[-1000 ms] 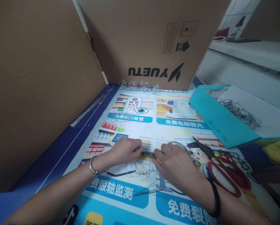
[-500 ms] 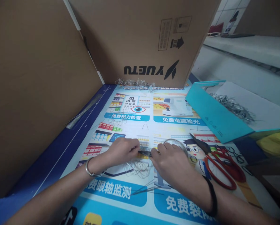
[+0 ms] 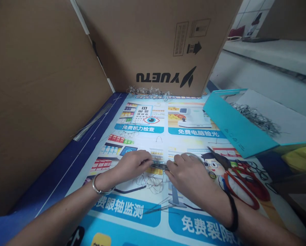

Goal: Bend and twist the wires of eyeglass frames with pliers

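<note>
Over the poster (image 3: 165, 137), I see the right hand (image 3: 190, 173) gripping pliers (image 3: 159, 166), the left hand (image 3: 131, 166) pinched by their tips, contents unclear.

Small pliers (image 3: 160, 166) are gripped in R hand (image 3: 187, 171), tip aimed at L hand (image 3: 134, 166), whose fingers are pinched just beside it; wire loops (image 3: 151, 182) are strewn below on printed sheet (image 3: 165, 137); red-handled scissors (image 3: 224, 163) are laid to R; wire heap (image 3: 258, 119) is held in teal box (image 3: 235, 126); cardboard (image 3: 155, 41) is stood behind w/ YUETU printed upside-down.
</note>
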`<action>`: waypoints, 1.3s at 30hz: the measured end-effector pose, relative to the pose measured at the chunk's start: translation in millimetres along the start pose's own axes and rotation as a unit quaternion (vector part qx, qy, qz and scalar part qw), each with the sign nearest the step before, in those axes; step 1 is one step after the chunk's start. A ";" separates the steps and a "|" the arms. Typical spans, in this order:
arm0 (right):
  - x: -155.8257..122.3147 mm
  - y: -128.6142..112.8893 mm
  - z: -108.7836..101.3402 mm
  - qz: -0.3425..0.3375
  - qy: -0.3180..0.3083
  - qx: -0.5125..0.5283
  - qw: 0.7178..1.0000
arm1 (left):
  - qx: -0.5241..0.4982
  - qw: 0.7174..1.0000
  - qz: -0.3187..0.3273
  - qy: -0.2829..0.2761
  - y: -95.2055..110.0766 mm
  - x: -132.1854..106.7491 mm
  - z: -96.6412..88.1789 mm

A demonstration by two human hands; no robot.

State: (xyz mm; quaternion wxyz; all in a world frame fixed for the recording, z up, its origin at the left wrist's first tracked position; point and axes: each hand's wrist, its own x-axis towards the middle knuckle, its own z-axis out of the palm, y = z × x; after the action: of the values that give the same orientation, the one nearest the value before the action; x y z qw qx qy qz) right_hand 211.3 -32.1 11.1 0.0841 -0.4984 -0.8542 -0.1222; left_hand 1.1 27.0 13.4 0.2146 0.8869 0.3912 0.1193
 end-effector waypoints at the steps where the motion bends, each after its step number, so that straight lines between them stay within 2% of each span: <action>1: 0.1 0.0 0.5 -0.003 0.004 -0.003 1.000 | 0.001 1.000 -0.005 0.001 -0.6 -0.2 0.5; 9: 0.7 2.6 2.4 -0.017 0.012 -0.004 1.000 | 0.008 1.000 -0.011 0.001 -0.9 -1.7 0.1; 21: 2.0 6.6 3.8 -0.003 -0.010 0.042 0.999 | 0.026 1.000 -0.006 0.004 0.0 -2.5 3.5; 39: 6.4 14.4 5.6 -0.001 -0.066 0.075 0.995 | 0.084 0.995 0.044 -0.007 0.4 -3.1 4.9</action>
State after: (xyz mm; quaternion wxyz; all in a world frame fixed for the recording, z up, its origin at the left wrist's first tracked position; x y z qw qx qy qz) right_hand 220.6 -18.3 9.3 0.0640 -0.4970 -0.8650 -0.0247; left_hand 1.1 23.0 9.1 0.1367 0.9189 0.3591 0.0896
